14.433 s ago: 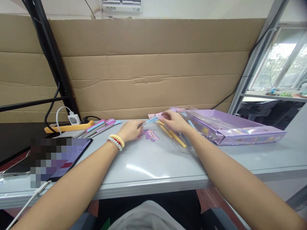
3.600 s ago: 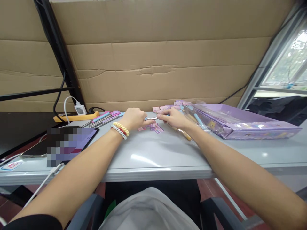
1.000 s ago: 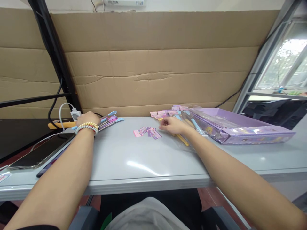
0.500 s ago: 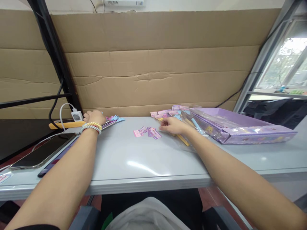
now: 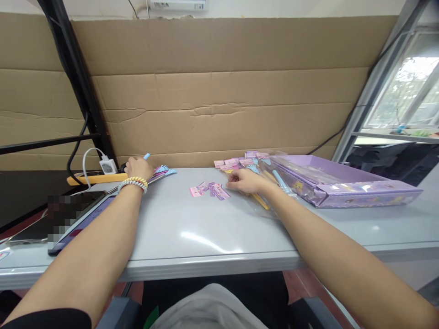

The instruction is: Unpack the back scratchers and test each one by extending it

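My left hand (image 5: 139,168) is closed at the back left, over a pile of back scratchers (image 5: 165,170) with blue and pink hand-shaped heads and metal rods. From its fist sticks up the blue end of a back scratcher (image 5: 147,156); the rest of it is hidden. My right hand (image 5: 243,181) has its fingers pinched together, right of centre, and what is between them cannot be made out. Just left of it lie small pink and purple paper labels (image 5: 219,191). Under and beside the right hand are bagged back scratchers (image 5: 262,201) with yellow and blue handles and pink header cards.
An open purple box (image 5: 363,194) stands at the right, clear plastic sleeves on it. At the left are a phone (image 5: 78,201), a tablet (image 5: 73,232), a yellow bar (image 5: 98,178) and a white charger (image 5: 108,165). Cardboard (image 5: 212,91) walls off the back.
Over the last second my left hand has shifted right and slightly up, and a blue handle end now shows above it. The right hand has stayed in place.
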A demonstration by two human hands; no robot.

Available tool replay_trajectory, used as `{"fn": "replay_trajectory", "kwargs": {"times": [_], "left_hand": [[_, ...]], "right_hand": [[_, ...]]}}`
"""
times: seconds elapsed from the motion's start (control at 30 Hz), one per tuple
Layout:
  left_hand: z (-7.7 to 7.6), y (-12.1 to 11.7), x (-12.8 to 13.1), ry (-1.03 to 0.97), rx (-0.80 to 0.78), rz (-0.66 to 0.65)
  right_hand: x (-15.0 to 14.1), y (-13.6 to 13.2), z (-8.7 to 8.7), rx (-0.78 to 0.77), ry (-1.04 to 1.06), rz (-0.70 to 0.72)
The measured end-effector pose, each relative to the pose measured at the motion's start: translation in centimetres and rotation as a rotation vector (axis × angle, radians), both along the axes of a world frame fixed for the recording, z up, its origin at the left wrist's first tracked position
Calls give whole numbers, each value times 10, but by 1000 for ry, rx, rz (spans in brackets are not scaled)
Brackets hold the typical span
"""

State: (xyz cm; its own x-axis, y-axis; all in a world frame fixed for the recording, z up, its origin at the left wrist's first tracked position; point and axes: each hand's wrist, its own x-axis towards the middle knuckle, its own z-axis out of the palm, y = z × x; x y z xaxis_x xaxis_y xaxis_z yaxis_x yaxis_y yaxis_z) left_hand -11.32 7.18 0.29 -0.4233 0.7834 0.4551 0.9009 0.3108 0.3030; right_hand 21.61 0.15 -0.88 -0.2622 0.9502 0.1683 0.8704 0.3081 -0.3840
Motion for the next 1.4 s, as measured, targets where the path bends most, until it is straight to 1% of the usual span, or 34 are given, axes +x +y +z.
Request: {"fn": "replay_trajectory", "kwargs": {"times": [0.1,0.17,0.33,0.47,0.6,0.67,0.77,0.83,0.9,0.93,0.97,1.03,1.1,1.17,1.27,1.33,1.4], "left_hand": [[-6,3,-4,119,-2,7],[-9,3,-7,160,-26,20],[-15,3,-9,75,-151,20],[-14,2,-8,35,-193,10],[-11,-3,-5,-34,-179,17],[-10,-5,-4,-35,-157,25],[-9,-8,-2,40,-133,8],[-6,-9,2,105,-110,-26],[-2,-11,9,164,-82,-112],[0,-13,15,188,-71,-185],[2,-15,22,210,-67,-285],[4,-19,38,243,-85,-527],[3,-26,56,269,-155,-775],[-1,-33,73,256,-254,-920],[-7,-42,90,263,-365,-1023],[-9,-45,94,278,-393,-1033],[-10,-45,94,285,-419,-1017]], "right_hand": [[-1,0,0,-1,-1,0],[-1,-1,1,-4,-8,1],[-2,-3,2,-17,-7,1],[-2,-3,1,-8,-25,2],[-2,-3,1,-10,-31,4],[-3,-3,1,-16,-25,-2],[-3,-4,2,-21,-26,-1],[-3,-4,2,-22,-30,2],[-3,-4,3,-23,-34,7],[-2,-4,3,-22,-34,8],[-2,-4,3,-19,-31,9],[-2,-5,2,-5,-15,9],[-3,-5,2,28,11,7],[-4,-5,3,87,37,5],[-5,-5,5,203,60,-31],[-3,-4,7,267,54,-128],[1,-4,9,289,23,-271]]}}
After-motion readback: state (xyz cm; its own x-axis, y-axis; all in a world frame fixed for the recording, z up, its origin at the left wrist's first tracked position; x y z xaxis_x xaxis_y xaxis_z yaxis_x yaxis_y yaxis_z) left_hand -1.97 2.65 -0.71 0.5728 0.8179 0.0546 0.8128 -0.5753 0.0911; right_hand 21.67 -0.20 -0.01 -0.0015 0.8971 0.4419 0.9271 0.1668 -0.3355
